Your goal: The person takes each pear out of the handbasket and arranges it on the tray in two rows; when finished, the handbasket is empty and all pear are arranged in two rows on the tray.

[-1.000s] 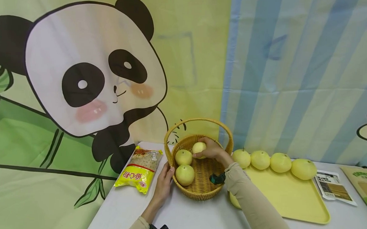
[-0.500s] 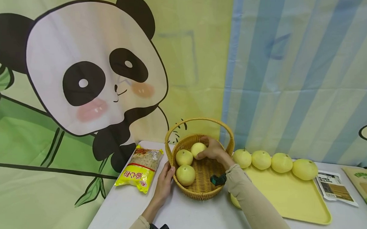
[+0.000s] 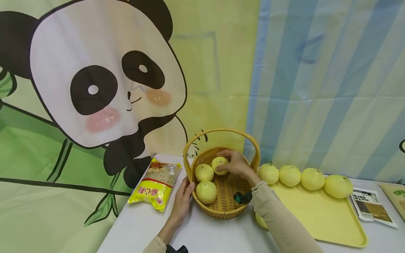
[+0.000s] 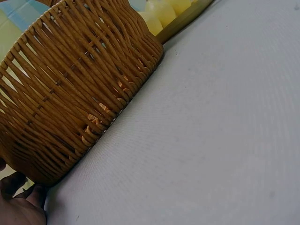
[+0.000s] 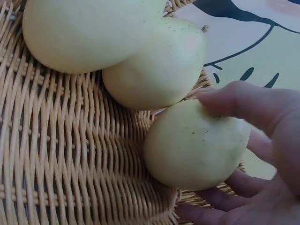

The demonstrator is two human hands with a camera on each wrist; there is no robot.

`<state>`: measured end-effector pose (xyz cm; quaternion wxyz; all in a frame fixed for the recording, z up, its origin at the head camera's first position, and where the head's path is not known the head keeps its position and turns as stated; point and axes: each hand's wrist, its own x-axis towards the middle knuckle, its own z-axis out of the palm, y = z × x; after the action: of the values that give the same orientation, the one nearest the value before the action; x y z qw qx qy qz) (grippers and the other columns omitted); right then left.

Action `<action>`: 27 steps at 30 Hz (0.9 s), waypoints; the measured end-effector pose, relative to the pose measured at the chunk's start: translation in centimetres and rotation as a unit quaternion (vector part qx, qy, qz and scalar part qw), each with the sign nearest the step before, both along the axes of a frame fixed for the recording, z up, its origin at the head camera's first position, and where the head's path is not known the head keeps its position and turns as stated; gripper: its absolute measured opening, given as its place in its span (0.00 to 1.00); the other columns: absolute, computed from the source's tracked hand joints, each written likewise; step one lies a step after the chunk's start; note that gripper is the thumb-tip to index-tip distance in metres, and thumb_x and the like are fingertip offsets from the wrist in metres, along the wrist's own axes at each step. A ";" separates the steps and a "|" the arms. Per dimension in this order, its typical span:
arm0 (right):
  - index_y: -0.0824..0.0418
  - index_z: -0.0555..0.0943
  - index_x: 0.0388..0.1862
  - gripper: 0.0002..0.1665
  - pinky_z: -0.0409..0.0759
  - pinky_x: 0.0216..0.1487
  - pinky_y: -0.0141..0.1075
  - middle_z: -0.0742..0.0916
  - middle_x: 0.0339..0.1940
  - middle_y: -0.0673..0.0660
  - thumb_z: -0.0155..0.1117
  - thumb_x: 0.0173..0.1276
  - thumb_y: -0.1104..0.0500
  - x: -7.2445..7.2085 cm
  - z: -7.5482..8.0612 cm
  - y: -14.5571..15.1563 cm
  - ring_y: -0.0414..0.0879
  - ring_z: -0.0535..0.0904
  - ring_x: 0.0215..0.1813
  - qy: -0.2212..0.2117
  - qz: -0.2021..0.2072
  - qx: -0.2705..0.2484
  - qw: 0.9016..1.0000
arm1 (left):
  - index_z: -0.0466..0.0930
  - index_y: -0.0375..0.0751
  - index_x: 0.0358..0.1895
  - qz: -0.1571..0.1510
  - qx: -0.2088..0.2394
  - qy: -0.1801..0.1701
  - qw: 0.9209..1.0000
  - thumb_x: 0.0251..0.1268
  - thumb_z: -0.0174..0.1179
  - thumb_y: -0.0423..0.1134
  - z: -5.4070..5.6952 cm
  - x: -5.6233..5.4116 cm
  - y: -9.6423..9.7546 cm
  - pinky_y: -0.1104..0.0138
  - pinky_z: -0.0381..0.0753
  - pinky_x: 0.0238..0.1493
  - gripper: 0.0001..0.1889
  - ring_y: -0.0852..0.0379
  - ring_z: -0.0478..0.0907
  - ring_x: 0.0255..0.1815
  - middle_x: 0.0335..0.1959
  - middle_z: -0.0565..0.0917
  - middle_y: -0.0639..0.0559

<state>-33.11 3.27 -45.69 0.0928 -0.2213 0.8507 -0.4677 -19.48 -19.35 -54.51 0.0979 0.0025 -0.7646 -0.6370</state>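
Observation:
A round wicker basket [image 3: 224, 213] with a tall arched handle stands on the table, with three pale yellow-green pears inside. One pear [image 3: 204, 173] lies at the left, another pear [image 3: 205, 192] in front of it. Toward the basket's back, my right hand [image 3: 236, 164] holds the third pear [image 5: 197, 145]. Its thumb lies on top and its fingers curl round the far side, as the right wrist view shows. My left hand [image 3: 182, 202] grips the basket's left side near the handle base; its fingers [image 4: 36, 194] touch the wickerwork in the left wrist view.
Right of the basket, a yellow tray [image 3: 333, 224] has several pears [image 3: 312, 178] along its back edge. Another pear [image 3: 261, 221] is partly hidden by the right sleeve. A yellow food bag [image 3: 155, 184] lies left; a white packet [image 3: 374, 207] and brown package [image 3: 399, 200] lie right.
My right hand's fingers have shifted slightly over the back pear, showing more of its top. The left hand stays at the basket. The head view has shifted slightly.

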 end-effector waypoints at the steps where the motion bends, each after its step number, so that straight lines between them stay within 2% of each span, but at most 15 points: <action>1: 0.59 0.79 0.73 0.34 0.87 0.57 0.47 0.82 0.71 0.64 0.77 0.69 0.55 -0.1 -0.1 0.0 0.60 0.81 0.66 -0.004 0.008 0.003 1.000 | 0.56 0.46 0.86 0.000 0.000 -0.001 1.000 0.87 0.44 0.55 0.0 0.0 0.0 0.44 0.63 0.84 0.33 0.39 0.61 0.84 0.84 0.62 0.39; 4: 0.55 0.76 0.77 0.37 0.86 0.58 0.48 0.78 0.75 0.65 0.74 0.72 0.51 -0.2 -0.4 0.0 0.61 0.80 0.67 -0.022 0.026 0.022 0.999 | 0.56 0.46 0.86 -0.001 0.001 -0.003 1.000 0.87 0.44 0.56 0.0 0.0 0.1 0.44 0.64 0.84 0.33 0.39 0.61 0.84 0.84 0.63 0.39; 7: 0.53 0.74 0.79 0.41 0.86 0.54 0.47 0.78 0.74 0.67 0.77 0.69 0.51 -0.3 -0.6 0.0 0.58 0.82 0.61 -0.037 0.029 0.034 0.998 | 0.56 0.46 0.86 -0.006 0.002 -0.002 1.000 0.88 0.44 0.55 0.1 0.1 0.2 0.44 0.64 0.84 0.33 0.39 0.61 0.84 0.84 0.63 0.38; 11: 0.54 0.76 0.77 0.43 0.87 0.52 0.46 0.80 0.71 0.65 0.82 0.64 0.54 -0.3 -0.6 0.0 0.57 0.83 0.58 -0.024 0.019 0.036 0.999 | 0.56 0.46 0.86 -0.009 0.004 0.002 1.000 0.88 0.44 0.55 0.1 0.1 0.3 0.44 0.64 0.84 0.32 0.39 0.62 0.84 0.84 0.63 0.38; 13: 0.56 0.78 0.75 0.43 0.88 0.56 0.49 0.81 0.71 0.65 0.84 0.61 0.56 -0.1 -0.5 0.1 0.59 0.82 0.62 -0.010 0.013 0.030 0.999 | 0.56 0.46 0.86 -0.008 0.003 0.003 1.000 0.88 0.44 0.55 0.1 0.2 0.3 0.43 0.64 0.84 0.32 0.39 0.62 0.84 0.84 0.63 0.38; 16: 0.58 0.79 0.72 0.44 0.87 0.61 0.53 0.82 0.70 0.64 0.87 0.57 0.56 0.3 0.0 0.3 0.62 0.80 0.67 -0.002 0.005 0.011 1.000 | 0.56 0.46 0.86 -0.007 0.002 0.003 1.000 0.88 0.44 0.55 0.0 0.2 0.3 0.43 0.63 0.84 0.33 0.39 0.61 0.84 0.84 0.63 0.38; 18: 0.59 0.80 0.71 0.45 0.87 0.62 0.51 0.83 0.69 0.63 0.89 0.54 0.57 0.5 0.6 0.4 0.61 0.80 0.67 -0.004 0.008 -0.012 1.000 | 0.56 0.45 0.86 -0.006 0.004 0.001 1.000 0.88 0.44 0.55 -0.1 0.2 0.2 0.44 0.63 0.84 0.33 0.39 0.61 0.84 0.84 0.62 0.38; 24: 0.57 0.83 0.69 0.43 0.88 0.50 0.38 0.90 0.58 0.57 0.89 0.53 0.55 1.3 2.5 0.8 0.48 0.87 0.52 -0.025 0.032 -0.072 0.997 | 0.56 0.45 0.86 -0.005 0.007 -0.001 1.000 0.87 0.45 0.55 -0.2 0.0 -0.1 0.44 0.62 0.84 0.33 0.39 0.60 0.85 0.85 0.62 0.38; 27: 0.55 0.84 0.69 0.43 0.88 0.50 0.37 0.91 0.57 0.56 0.89 0.53 0.51 1.8 2.7 1.1 0.47 0.88 0.51 -0.031 0.035 -0.081 0.996 | 0.56 0.45 0.86 -0.003 0.006 0.000 1.000 0.87 0.45 0.55 -0.1 0.0 -0.1 0.44 0.62 0.84 0.33 0.39 0.60 0.85 0.85 0.62 0.38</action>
<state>-31.30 4.34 -42.97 0.1170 -0.2427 0.7984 -0.5386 -19.50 -19.41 -54.59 0.0957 0.0005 -0.7610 -0.6417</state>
